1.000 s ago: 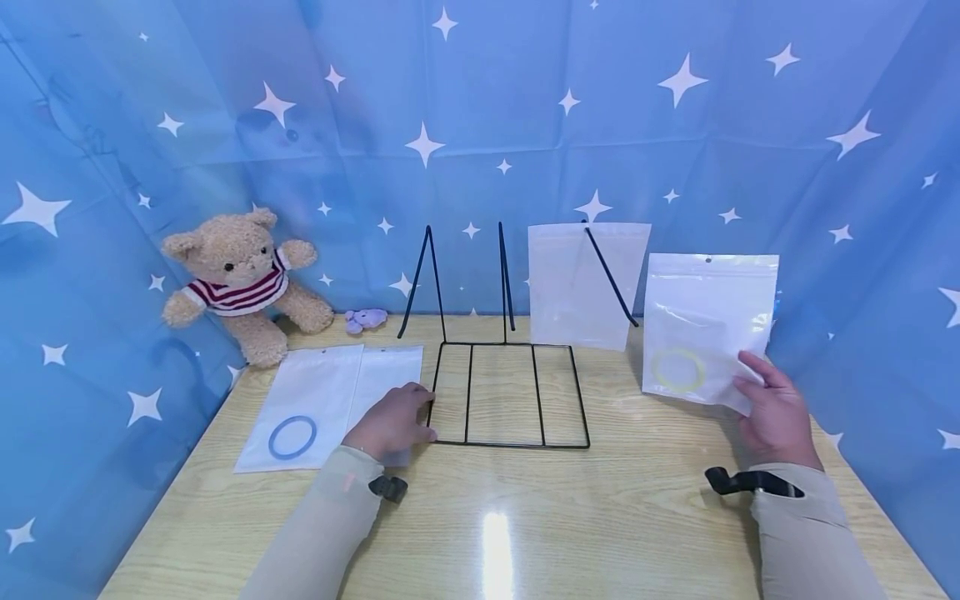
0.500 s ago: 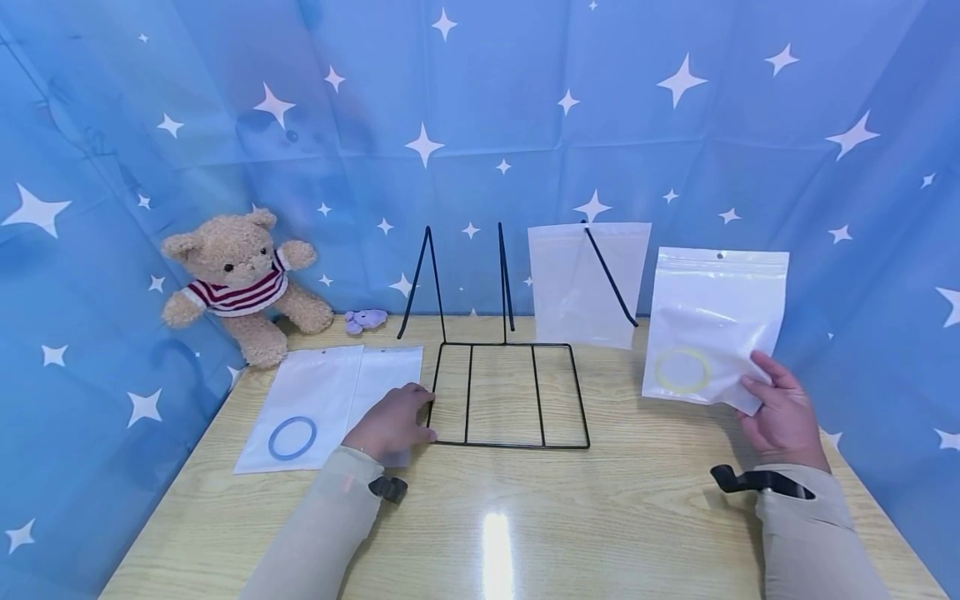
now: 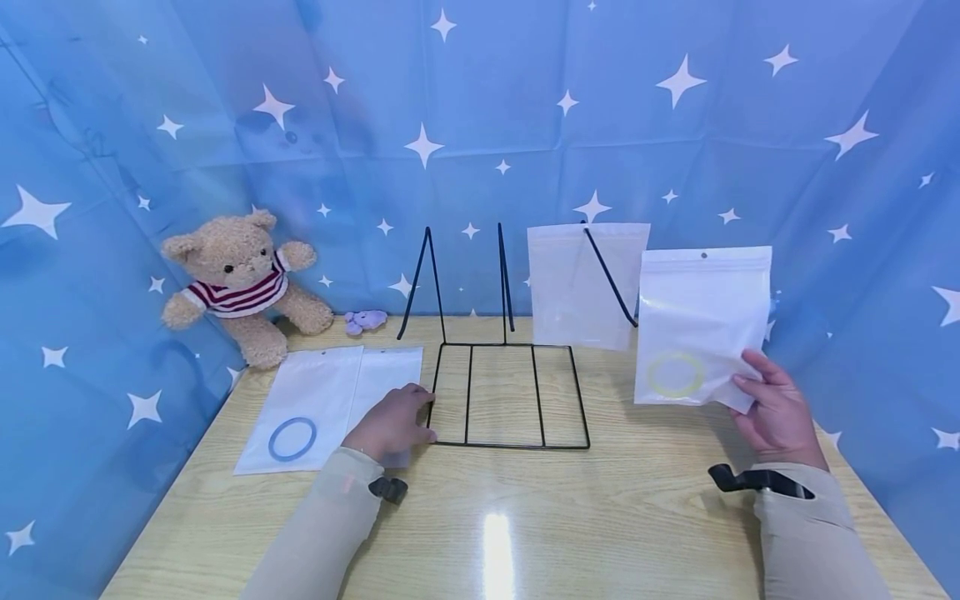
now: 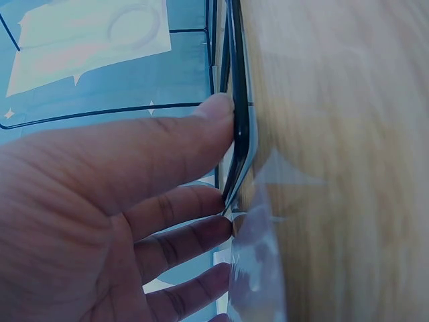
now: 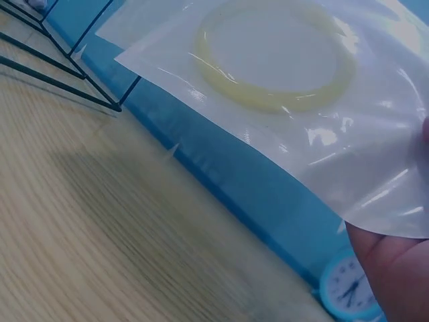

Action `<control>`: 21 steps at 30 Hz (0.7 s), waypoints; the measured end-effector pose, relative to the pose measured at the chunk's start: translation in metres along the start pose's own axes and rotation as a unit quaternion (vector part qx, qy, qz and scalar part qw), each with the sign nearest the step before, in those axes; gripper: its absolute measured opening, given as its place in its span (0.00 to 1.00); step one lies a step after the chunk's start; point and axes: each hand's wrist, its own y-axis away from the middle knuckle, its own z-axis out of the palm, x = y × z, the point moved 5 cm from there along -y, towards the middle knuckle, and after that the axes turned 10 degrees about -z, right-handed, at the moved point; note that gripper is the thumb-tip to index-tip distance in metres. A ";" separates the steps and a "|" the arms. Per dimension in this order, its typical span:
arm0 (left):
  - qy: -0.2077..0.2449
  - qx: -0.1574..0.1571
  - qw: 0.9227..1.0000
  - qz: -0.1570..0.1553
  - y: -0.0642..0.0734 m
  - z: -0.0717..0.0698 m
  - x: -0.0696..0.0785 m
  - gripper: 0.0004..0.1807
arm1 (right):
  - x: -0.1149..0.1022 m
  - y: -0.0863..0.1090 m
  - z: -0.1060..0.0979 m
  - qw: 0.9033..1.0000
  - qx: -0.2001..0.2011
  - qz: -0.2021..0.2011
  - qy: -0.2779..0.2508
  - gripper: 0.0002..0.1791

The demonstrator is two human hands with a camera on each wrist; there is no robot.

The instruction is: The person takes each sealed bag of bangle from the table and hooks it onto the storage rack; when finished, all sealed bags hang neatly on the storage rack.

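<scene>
A black wire display rack (image 3: 501, 446) with three upright hooks stands mid-table. My left hand (image 3: 390, 421) holds its front left corner; in the left wrist view, thumb and fingertips meet the wire (image 4: 239, 100). My right hand (image 3: 776, 412) grips a white zip bag (image 3: 720, 300) by its lower right edge, raised upright off the table. A yellow ring (image 5: 281, 100) shows through this bag's clear front. Another zip bag (image 3: 566, 292), pale and back side on, hangs from the rack's right hook. Two more bags lie left of the rack, the nearer-left bag (image 3: 318, 392) with a blue ring (image 3: 292, 439).
A teddy bear (image 3: 238, 287) in a striped top sits back left, beside a small purple toy (image 3: 366, 321). A blue-rimmed clock (image 5: 348, 288) stands low in the right wrist view. A star-patterned blue curtain (image 3: 360, 200) surrounds the wooden table (image 3: 585, 533).
The held bag has shifted slightly right, then back left, turning a little, and now is nearer the hanging bag. My left hand and the rack have stayed put.
</scene>
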 end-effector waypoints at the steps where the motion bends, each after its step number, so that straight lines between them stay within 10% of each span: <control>1: 0.001 0.000 1.000 0.000 0.000 0.000 0.000 0.38 | 0.001 0.000 0.002 1.000 -0.006 0.003 0.000 0.26; 21: 0.005 0.000 1.000 0.006 0.004 -0.003 0.003 0.38 | 0.013 0.001 0.028 0.994 -0.077 0.036 0.066 0.26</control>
